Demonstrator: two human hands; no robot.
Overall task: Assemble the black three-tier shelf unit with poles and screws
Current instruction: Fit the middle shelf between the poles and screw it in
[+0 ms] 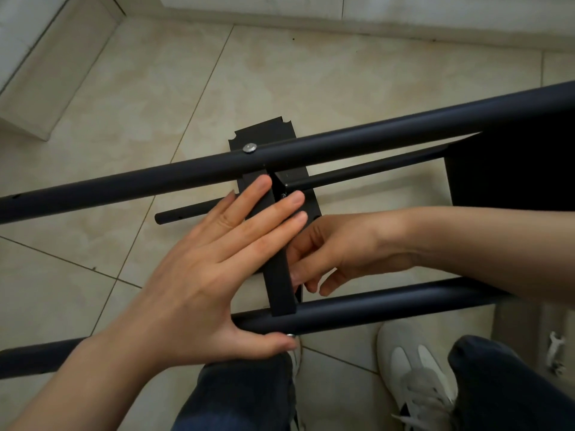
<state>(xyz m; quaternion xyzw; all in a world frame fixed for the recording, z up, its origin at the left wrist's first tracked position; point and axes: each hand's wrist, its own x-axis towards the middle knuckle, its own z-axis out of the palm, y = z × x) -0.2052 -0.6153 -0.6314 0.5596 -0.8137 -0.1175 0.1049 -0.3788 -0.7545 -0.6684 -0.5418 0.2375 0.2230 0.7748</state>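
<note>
The black shelf unit lies on its side over the tiled floor. An upper pole [342, 144] carries a silver screw [250, 147]. A lower pole [373, 309] runs nearer to me. The middle shelf panel [281, 284] spans between the two poles, seen edge-on. My left hand [211, 265] lies flat on that panel's edge with straight fingers. Its thumb presses a second screw head [291, 335] on the lower pole's near side. My right hand [336, 250] reaches in from the right with curled fingers against the panel's right face. Its fingertips are partly hidden.
A thinner far pole [193, 213] and another shelf panel [513, 169] sit behind and to the right. A white wrench [555, 353] lies on the floor at the right edge. My legs in jeans and a white shoe [413, 374] are below. A wall base [311, 20] runs along the top.
</note>
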